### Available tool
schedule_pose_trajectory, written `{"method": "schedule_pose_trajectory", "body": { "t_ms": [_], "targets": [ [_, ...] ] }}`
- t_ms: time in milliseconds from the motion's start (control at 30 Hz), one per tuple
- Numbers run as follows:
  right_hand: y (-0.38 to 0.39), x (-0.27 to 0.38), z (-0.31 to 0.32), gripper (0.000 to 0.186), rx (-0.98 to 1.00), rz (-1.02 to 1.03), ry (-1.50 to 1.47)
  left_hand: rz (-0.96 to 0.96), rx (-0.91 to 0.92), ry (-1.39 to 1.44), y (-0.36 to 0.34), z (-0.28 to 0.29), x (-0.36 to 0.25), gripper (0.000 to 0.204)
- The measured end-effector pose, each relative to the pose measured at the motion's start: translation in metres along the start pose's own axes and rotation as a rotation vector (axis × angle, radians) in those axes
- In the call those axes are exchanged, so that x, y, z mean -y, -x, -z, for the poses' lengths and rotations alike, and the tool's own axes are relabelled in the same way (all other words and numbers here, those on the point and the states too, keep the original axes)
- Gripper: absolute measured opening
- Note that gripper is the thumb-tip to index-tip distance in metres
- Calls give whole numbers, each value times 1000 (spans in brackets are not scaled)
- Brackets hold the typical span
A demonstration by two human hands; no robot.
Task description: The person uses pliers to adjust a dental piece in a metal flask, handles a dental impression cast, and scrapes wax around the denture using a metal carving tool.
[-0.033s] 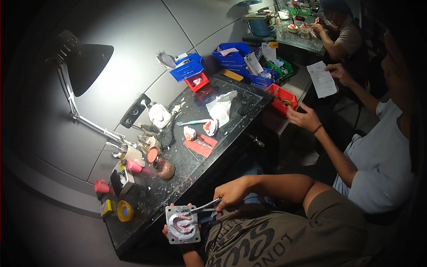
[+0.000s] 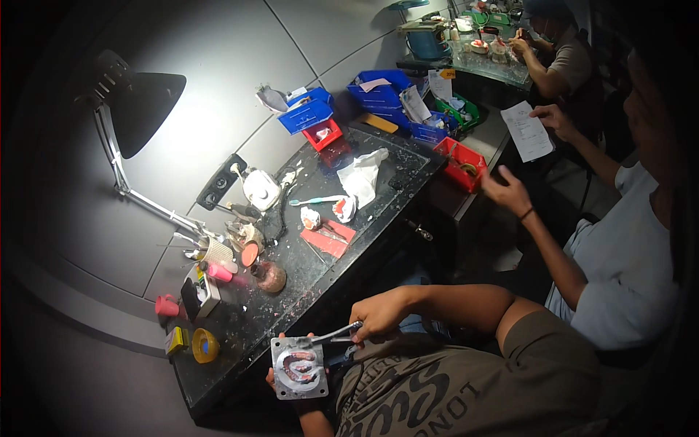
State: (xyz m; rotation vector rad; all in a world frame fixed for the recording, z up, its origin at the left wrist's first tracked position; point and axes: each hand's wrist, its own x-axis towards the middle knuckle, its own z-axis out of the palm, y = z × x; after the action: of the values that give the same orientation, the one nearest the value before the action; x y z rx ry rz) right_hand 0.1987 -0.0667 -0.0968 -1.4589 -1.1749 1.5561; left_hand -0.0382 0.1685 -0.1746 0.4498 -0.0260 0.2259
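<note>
My left hand (image 2: 309, 404) is wrapped round a square metal flask (image 2: 282, 345), held face up low in the view. A horseshoe-shaped white mould (image 2: 298, 370) with dark reddish areas fills its middle; my palm is mostly hidden underneath. Just above and right of it, my right hand (image 2: 378, 313) grips a slim metal tool (image 2: 339, 333) whose end reaches the flask's upper edge; whether they touch I cannot tell. On the black desk (image 2: 306, 288) lie two dental models (image 2: 344, 209) by a red sheet (image 2: 331, 242), a toothbrush (image 2: 306, 201) and white tissue (image 2: 360, 182).
Lamp (image 2: 149, 109), pink bottle (image 2: 218, 271), jar (image 2: 268, 278), yellow bowl (image 2: 205, 345) line the desk's left. Blue bins (image 2: 378, 95) and a red bin (image 2: 459, 164) stand beyond. A co-worker (image 2: 611, 262) at right holds paper (image 2: 528, 135); another person (image 2: 561, 65) works farther back.
The nearer co-worker's free hand has shifted right, away from the red bin. The tool in my right hand has moved slightly upward over the flask.
</note>
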Motion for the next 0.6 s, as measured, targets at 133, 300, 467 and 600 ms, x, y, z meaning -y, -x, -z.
{"method": "schedule_pose_trajectory", "body": {
  "t_ms": [133, 300, 467, 600],
  "targets": [
    [12, 10, 5, 41, -511, 8, 400, 10, 31, -4, 5, 8, 2, 95],
    [13, 11, 12, 45, -773, 18, 414, 23, 14, 38, 3, 4, 6, 95],
    [2, 3, 11, 43, -1084, 38, 662, 31, 13, 61, 2, 5, 6, 96],
    [-5, -7, 14, 41, -1129, 25, 726, 51, 19, 84, -2, 3, 6, 96]
  ]
}}
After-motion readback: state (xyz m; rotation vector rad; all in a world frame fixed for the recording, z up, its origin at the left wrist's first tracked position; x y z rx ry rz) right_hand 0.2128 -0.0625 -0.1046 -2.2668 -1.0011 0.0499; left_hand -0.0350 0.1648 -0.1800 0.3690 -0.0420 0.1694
